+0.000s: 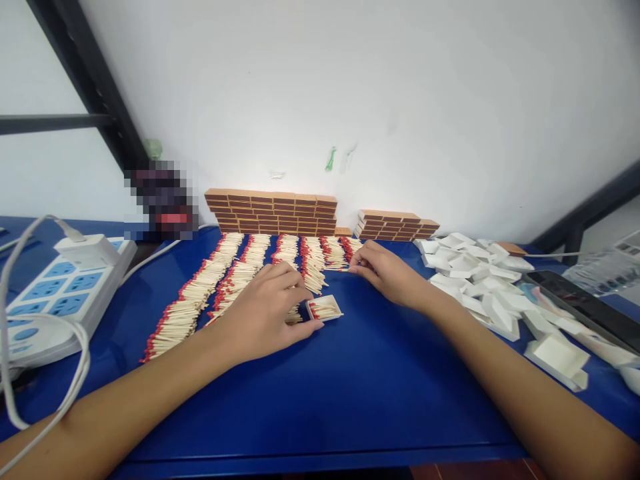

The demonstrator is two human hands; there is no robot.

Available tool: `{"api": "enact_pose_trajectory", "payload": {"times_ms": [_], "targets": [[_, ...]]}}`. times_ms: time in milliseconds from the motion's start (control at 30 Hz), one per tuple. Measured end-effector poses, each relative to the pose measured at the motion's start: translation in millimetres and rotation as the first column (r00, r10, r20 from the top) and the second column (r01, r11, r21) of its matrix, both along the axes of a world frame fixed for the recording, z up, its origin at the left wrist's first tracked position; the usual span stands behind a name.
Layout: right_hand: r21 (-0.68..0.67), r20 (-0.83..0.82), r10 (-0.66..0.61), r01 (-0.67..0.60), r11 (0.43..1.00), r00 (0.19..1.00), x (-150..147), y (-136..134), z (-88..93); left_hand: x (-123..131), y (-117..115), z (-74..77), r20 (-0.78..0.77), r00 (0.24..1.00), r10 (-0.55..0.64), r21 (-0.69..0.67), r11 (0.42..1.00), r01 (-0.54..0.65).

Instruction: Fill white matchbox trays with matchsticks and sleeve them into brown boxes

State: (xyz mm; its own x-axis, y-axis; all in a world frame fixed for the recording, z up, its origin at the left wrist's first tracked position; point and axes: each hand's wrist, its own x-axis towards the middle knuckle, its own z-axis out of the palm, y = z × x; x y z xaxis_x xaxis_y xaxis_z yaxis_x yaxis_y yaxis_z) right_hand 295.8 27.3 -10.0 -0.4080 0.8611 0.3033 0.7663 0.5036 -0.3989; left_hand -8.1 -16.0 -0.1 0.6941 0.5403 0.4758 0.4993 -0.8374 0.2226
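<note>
A small white matchbox tray (339, 315) with red-tipped matches inside rests on the blue table in front of me. My left hand (267, 307) is curled at its left end, thumb along the near corner and fingers at the far one. Farther back, my right hand (383, 268) has thumb and index finger pinched on a matchstick (338, 269) beside the match rows. Several long rows of matches (183, 300) with red heads run from the back toward me; my left hand covers part of them.
Brown matchboxes are stacked in a large wall (273, 213) and a smaller one (395, 225) at the back. Empty white trays (467, 267) lie heaped at right, near a dark phone (583, 310). A white power strip (65, 293) with cables stands at left.
</note>
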Motion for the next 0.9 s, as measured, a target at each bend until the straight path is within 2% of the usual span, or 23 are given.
{"api": "enact_pose_trajectory", "payload": {"times_ms": [167, 400, 633, 900], "targets": [[-0.024, -0.009, 0.021, -0.021, 0.999, 1.0, -4.7, -9.3, 5.4, -0.5, 0.5, -1.0, 0.002, 1.0, -0.003, -0.002, 1.0, 0.003], [-0.052, 0.037, 0.088, -0.086, 0.995, 0.995, -27.5, -30.5, 16.4, -1.1, -0.6, -2.1, 0.003, 1.0, -0.002, 0.048, 0.999, 0.001], [-0.051, 0.062, 0.127, -0.124, 0.991, 0.99, -44.9, -43.3, 17.2, 1.6, -1.1, -0.1, -0.011, 0.999, -0.036, 0.039, 0.999, 0.036], [-0.011, 0.112, 0.078, -0.077, 0.997, 0.991, -40.7, -46.8, 26.7, 0.4, 1.5, -0.1, -0.011, 1.0, -0.025, 0.051, 0.998, 0.026]]}}
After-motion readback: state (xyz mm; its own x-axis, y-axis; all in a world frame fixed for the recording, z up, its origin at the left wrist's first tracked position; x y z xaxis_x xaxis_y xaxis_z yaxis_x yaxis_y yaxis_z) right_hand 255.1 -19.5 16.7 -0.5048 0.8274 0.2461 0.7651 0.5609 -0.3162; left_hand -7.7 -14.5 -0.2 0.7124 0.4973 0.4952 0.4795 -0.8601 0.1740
